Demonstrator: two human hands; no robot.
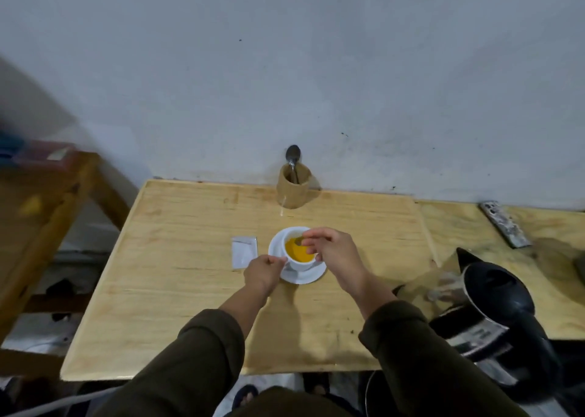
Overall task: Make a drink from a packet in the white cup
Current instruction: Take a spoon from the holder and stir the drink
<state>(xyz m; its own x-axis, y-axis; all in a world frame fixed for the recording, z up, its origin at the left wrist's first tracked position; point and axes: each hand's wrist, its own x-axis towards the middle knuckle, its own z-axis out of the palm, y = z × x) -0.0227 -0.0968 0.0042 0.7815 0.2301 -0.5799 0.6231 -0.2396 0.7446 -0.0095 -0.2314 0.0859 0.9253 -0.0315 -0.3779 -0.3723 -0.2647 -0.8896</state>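
The white cup point(297, 249), full of orange-yellow drink, stands on its saucer point(308, 275) mid-table point(177, 290), directly ahead of both hands and touching them. The left hand point(263, 272) pinches the cup's near-left side to steady it. The right hand point(332, 252) arches over the rim from the right, fingers pinched on what looks like a spoon point(298, 242) dipped in, likely stirring; the emptied packet point(243, 252) lies just left.

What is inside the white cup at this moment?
The white cup holds orange liquid with a spoon dipping in; the right hand covers the spoon's handle and the cup's right rim.
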